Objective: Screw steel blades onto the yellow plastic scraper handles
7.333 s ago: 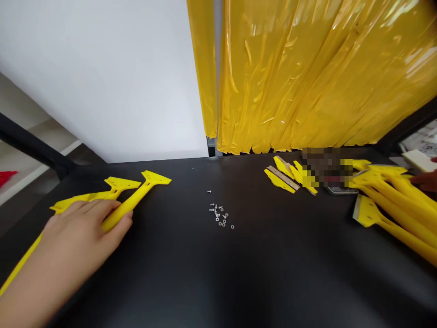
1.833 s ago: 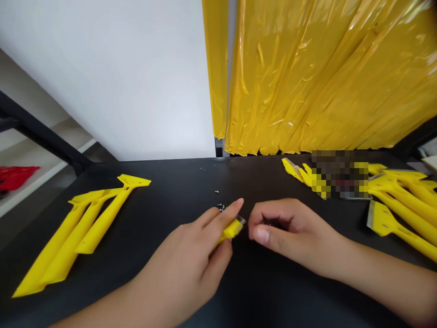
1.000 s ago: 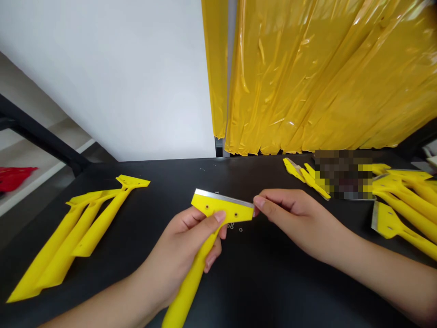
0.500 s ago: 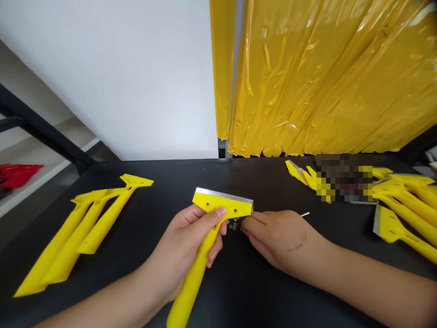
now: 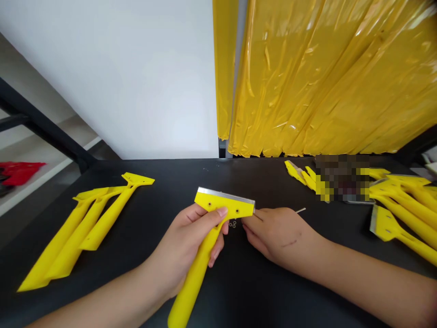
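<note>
Smooth white panel (image 5: 119, 77) at rear left, glossy wrinkled yellow plastic sheeting (image 5: 307, 82) beside it. Both stand behind a matte black table (image 5: 246, 287). Right hand (image 5: 273, 234) has fingers drawn together at the blade end; tips hidden, can't tell what they grip. Left hand (image 5: 184, 246) clamps a yellow plastic scraper (image 5: 201, 262) mid-table, thumb on its flared two-hole head. Straight metal blade (image 5: 225, 195) along that head's edge. Few tiny metal nuts (image 5: 233, 223) behind.
</note>
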